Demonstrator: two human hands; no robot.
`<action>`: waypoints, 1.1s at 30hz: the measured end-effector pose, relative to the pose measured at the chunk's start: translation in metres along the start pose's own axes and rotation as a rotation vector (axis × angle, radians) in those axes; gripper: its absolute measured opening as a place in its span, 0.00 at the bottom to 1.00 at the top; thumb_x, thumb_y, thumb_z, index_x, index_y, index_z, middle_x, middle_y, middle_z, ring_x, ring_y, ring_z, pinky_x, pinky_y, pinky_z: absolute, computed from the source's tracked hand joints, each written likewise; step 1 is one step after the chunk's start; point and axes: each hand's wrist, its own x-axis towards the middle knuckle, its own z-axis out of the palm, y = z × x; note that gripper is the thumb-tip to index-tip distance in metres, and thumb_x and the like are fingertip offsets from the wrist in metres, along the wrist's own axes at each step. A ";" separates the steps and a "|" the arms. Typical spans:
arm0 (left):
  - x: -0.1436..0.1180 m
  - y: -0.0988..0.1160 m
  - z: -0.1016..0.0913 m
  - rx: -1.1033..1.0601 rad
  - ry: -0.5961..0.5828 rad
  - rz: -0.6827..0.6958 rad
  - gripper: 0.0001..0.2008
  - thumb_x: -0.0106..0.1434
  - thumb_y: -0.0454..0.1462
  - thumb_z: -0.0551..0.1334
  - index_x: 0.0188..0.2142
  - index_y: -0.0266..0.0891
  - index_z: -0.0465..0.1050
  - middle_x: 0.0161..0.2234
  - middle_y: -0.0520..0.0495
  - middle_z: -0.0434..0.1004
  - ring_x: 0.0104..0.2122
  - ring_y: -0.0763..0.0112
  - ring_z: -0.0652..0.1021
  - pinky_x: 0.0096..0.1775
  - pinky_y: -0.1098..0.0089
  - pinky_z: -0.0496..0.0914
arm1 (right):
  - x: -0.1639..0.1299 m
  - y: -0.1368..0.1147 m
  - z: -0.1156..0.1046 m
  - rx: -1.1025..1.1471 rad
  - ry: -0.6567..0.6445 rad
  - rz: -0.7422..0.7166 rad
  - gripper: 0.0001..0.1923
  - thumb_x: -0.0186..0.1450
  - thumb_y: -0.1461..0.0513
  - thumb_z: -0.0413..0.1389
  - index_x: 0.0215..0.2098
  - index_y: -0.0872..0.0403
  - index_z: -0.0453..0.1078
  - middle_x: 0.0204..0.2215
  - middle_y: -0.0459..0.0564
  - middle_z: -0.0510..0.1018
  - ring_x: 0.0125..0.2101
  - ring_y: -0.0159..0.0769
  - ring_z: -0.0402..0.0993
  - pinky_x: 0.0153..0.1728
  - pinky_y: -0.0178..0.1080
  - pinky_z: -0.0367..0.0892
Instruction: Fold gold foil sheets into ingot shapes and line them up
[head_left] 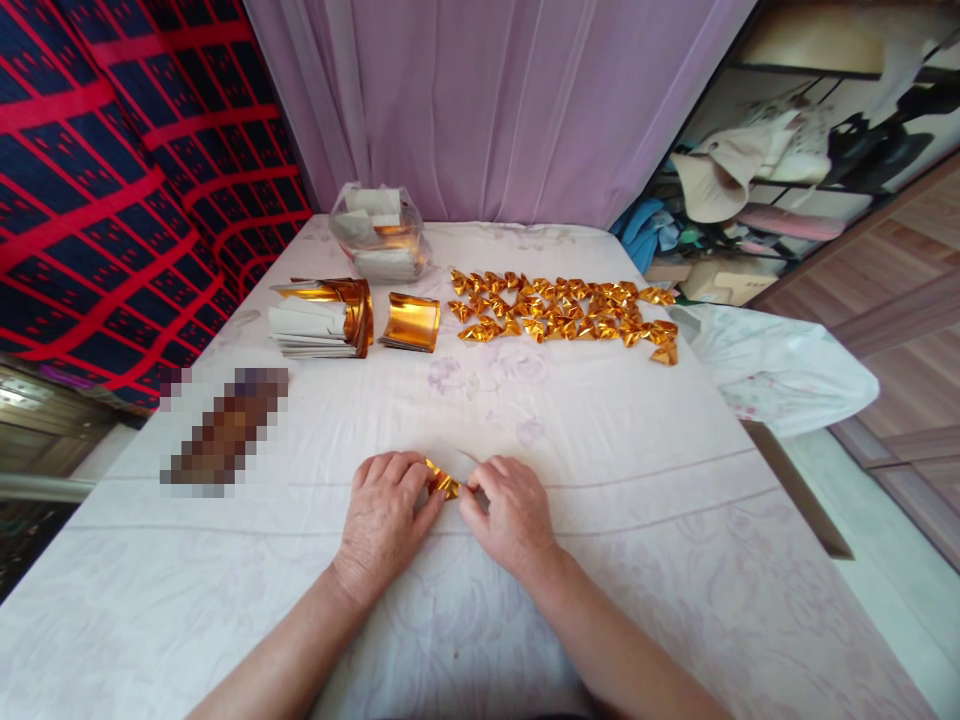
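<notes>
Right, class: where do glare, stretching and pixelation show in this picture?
Head view: bright glints on the folded gold pieces; apparent wide-angle stretching of the wood panels at right; coarse pixel blocks hiding detail on the tablecloth at left.

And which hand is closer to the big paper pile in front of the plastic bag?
Left. The left hand is on the near side of the paper pile, slightly to its right; the right hand is also on the near side, but farther right.
</notes>
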 end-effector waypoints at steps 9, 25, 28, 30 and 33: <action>0.001 0.002 0.001 0.020 -0.004 -0.017 0.05 0.63 0.40 0.62 0.36 0.41 0.72 0.39 0.46 0.76 0.41 0.58 0.73 0.45 0.56 0.65 | 0.001 0.000 0.000 -0.029 -0.005 0.006 0.06 0.59 0.65 0.58 0.25 0.52 0.67 0.24 0.45 0.71 0.29 0.35 0.68 0.33 0.39 0.55; 0.003 0.004 0.002 0.053 0.011 -0.022 0.05 0.63 0.40 0.61 0.35 0.41 0.71 0.38 0.45 0.76 0.40 0.59 0.73 0.44 0.57 0.65 | 0.002 -0.001 -0.001 -0.033 -0.036 0.023 0.06 0.60 0.64 0.58 0.25 0.53 0.67 0.24 0.45 0.72 0.30 0.35 0.68 0.34 0.39 0.54; 0.003 0.003 0.003 0.050 0.009 -0.028 0.05 0.63 0.40 0.62 0.35 0.41 0.72 0.38 0.46 0.76 0.40 0.59 0.73 0.44 0.57 0.65 | 0.003 -0.001 -0.001 -0.034 -0.040 0.025 0.06 0.60 0.65 0.58 0.25 0.53 0.67 0.24 0.45 0.72 0.30 0.35 0.68 0.33 0.39 0.54; 0.003 0.003 0.003 0.047 0.007 -0.030 0.05 0.63 0.40 0.62 0.35 0.41 0.72 0.38 0.46 0.76 0.40 0.59 0.74 0.44 0.57 0.65 | 0.003 -0.001 -0.001 -0.034 -0.038 0.022 0.06 0.59 0.65 0.58 0.25 0.53 0.67 0.24 0.45 0.72 0.29 0.35 0.68 0.33 0.39 0.54; 0.002 0.003 0.003 0.042 0.004 -0.033 0.06 0.62 0.41 0.63 0.35 0.41 0.71 0.38 0.46 0.76 0.40 0.59 0.73 0.45 0.57 0.65 | 0.003 -0.001 -0.001 -0.036 -0.035 0.021 0.06 0.60 0.65 0.58 0.25 0.53 0.67 0.24 0.45 0.72 0.29 0.35 0.67 0.33 0.39 0.54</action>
